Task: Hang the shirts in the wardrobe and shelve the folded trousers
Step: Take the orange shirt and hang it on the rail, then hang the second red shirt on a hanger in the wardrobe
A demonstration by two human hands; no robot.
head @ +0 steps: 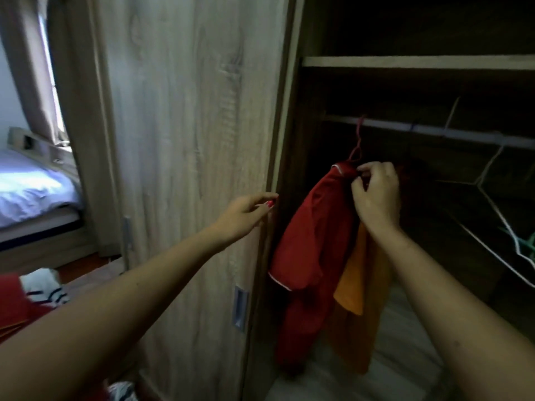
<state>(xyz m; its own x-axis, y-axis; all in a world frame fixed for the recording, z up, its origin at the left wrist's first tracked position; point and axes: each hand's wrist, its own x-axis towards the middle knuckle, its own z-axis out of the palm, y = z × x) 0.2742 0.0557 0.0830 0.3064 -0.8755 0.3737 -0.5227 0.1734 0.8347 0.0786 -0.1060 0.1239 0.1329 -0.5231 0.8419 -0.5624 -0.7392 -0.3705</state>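
A dark red shirt (307, 244) with white piping hangs on a red hanger (358, 140) hooked over the wardrobe rail (451, 134). An orange shirt (354, 282) hangs right behind it. My right hand (376, 195) pinches the red shirt's collar just under the hanger hook. My left hand (246, 215) rests flat on the edge of the sliding wardrobe door (188, 169), fingers extended, holding nothing.
Empty white wire hangers (492, 204) and a green one (528, 244) hang to the right on the rail. A shelf (405, 62) spans above the rail. Red and striped white clothes (37, 290) lie at lower left. A bed (31, 186) stands beyond the door.
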